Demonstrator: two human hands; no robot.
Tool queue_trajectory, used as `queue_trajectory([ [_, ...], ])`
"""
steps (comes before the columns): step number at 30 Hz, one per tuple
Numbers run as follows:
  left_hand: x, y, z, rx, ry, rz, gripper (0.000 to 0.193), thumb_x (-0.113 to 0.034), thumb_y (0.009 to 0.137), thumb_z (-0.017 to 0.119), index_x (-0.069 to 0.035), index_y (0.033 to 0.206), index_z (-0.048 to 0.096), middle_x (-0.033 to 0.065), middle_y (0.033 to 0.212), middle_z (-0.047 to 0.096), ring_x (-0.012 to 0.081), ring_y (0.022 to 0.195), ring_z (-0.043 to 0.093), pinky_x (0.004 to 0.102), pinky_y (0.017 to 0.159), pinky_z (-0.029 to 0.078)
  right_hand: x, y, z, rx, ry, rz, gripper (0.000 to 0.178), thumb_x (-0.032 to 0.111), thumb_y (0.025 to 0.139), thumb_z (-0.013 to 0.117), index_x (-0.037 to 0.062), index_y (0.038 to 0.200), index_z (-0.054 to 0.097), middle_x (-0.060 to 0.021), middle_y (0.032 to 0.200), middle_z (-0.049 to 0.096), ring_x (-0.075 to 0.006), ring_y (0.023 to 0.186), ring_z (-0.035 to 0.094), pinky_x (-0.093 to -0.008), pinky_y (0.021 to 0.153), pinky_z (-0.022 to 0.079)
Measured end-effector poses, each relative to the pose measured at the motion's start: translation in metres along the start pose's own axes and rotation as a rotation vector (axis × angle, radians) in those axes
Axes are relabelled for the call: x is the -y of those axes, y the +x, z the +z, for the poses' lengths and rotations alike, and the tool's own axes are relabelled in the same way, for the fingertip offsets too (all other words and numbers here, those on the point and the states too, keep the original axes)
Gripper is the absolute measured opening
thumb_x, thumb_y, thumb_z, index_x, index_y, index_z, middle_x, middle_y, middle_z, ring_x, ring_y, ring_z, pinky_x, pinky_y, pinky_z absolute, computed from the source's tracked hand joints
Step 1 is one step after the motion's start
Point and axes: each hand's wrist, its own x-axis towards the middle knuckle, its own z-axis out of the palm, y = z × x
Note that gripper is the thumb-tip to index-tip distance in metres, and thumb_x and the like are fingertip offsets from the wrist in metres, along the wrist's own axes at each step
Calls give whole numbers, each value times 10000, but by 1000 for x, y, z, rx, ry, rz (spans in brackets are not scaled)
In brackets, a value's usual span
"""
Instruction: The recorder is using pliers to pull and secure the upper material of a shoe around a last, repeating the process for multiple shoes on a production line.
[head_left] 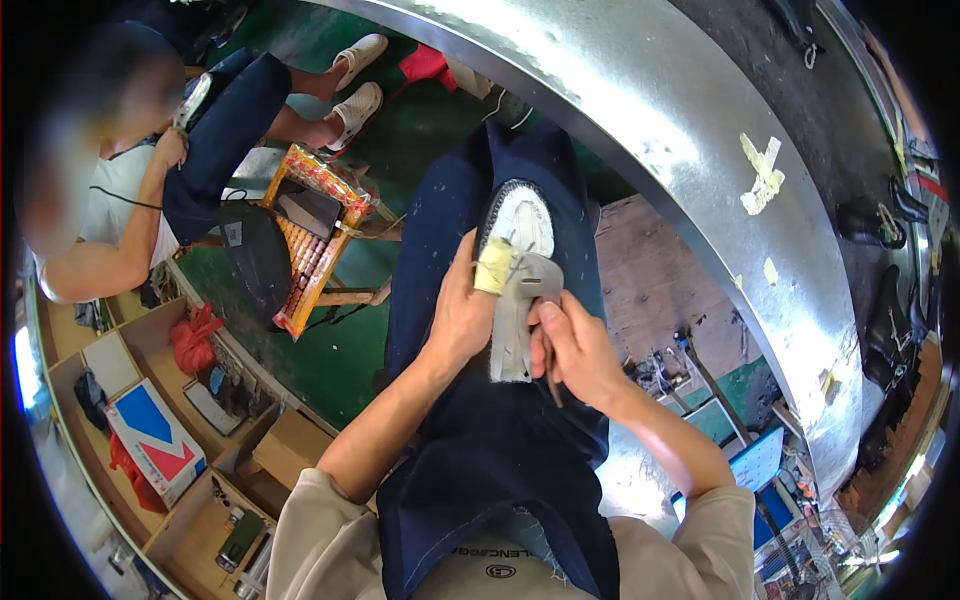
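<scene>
Shoe (532,205), single: bottom turned up, toe pointing away from the body, set lengthwise over the lap, gripped from the side by the left hand (462,310). Forepart white, oval, with dark rim. Yellow band (493,266) across the waist, dark strands over it. Grey rounded piece (543,272) alongside, dark-slotted; pale grey strip (508,345) running heelward.

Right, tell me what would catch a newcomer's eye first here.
Probably the pale, dark-edged shoe on the person's lap at the centre, with the left hand at its left side and the right hand at its right. Next, the shiny metal surface sweeping from the top down the right side, and the orange-edged beaded seat at the upper left.
</scene>
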Motion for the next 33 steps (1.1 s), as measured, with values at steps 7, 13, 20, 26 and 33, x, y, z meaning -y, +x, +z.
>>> queue_trajectory([
  [7,-28,-24,-2,228,39,45,764,-329,920,811,-11,1475,394,119,1355,589,200,1257,562,367,1082,455,53,6,-25,-188,-868,-753,250,266,1038,624,20,1033,583,-138,677,658,-323,607,685,-424,530,509],
  [13,11,-14,-6,146,10,72,739,-418,946,761,-14,1470,434,153,1361,600,208,1231,580,367,1071,462,36,30,-26,-151,-1064,-659,258,306,1047,585,51,1012,559,-139,685,671,-379,649,686,-476,572,514],
  [20,1,-33,-27,160,-948,-225,625,-517,1104,411,-34,1494,486,99,1375,628,193,1216,633,358,1031,528,66,-30,-76,-532,-893,-350,232,223,1086,530,22,1129,637,-91,703,669,-242,654,701,-363,634,544],
  [26,42,8,8,-143,-470,-364,756,-639,1075,364,-13,1458,545,75,1427,604,180,1298,568,348,1129,429,96,-19,-132,-899,-1495,-335,349,206,1004,641,52,1315,608,-143,1278,635,-353,1156,628,-454,957,480],
  [33,20,-3,-1,-9,-554,-403,703,-571,1116,266,-20,1455,542,116,1408,621,196,1255,615,345,1100,467,51,-40,-78,-260,-922,-563,367,173,910,744,70,1253,658,-147,1254,646,-338,1184,618,-436,1003,494],
])
